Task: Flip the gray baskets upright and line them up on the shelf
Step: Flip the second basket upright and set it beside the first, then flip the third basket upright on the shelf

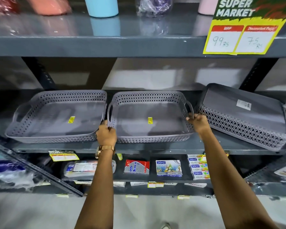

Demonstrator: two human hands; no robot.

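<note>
while both hands grip middle basket upright on shelf: left hand, right hand on side handles.

The gray baskets were moulded in perforated plastic with smooth, faintly glossy floors. The shelf was made of painted metal with a glossy sheen. The price sign was printed on glossy paper.

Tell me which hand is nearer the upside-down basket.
Right. The right hand grips the middle basket's right handle, beside the upside-down basket; the left hand is across the middle basket.
</note>
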